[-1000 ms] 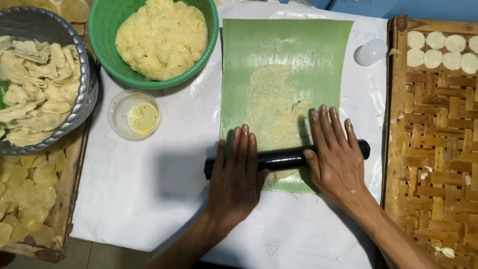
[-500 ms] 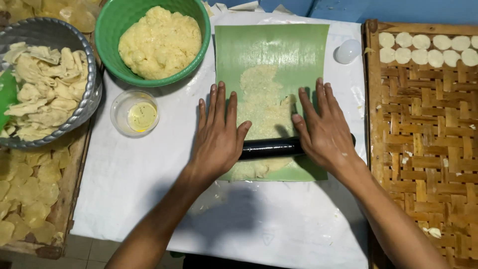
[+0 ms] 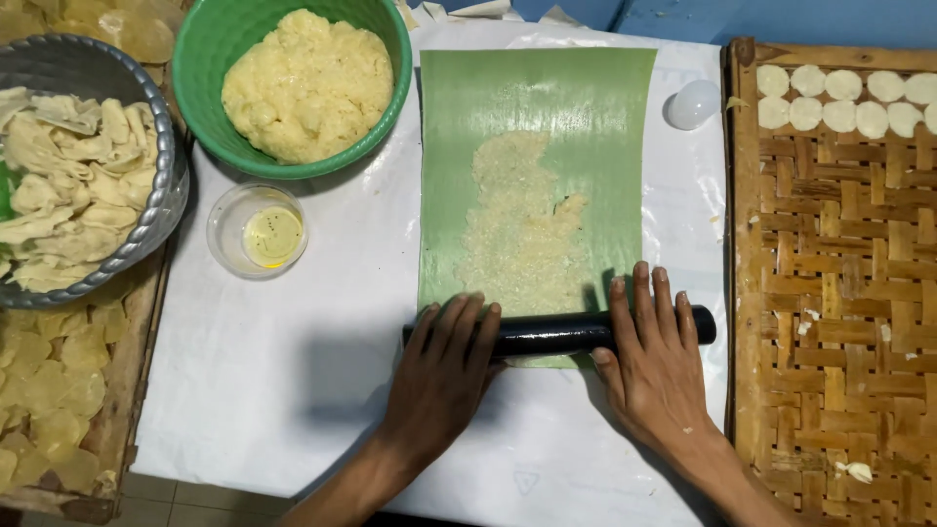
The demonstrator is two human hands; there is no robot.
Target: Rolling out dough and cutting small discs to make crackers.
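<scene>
Pressing flat with both palms, the person bears down on a black rolling pin (image 3: 558, 333) that lies across the near end of a green banana leaf (image 3: 537, 98) on the white-covered tabletop (image 3: 293, 390). The left hand (image 3: 444, 376) and right hand (image 3: 656, 356) rest open on the pin, fingers spread, neither grip closed around it. A thin, ragged sheet of pale dough (image 3: 517, 229) lies on the leaf just beyond the pin. To roll well, I would judge even weight on both ends matters, so the sheet thins uniformly. A green bowl of dough (image 3: 307, 83) and a small cup of oil (image 3: 259, 232) stand near.
</scene>
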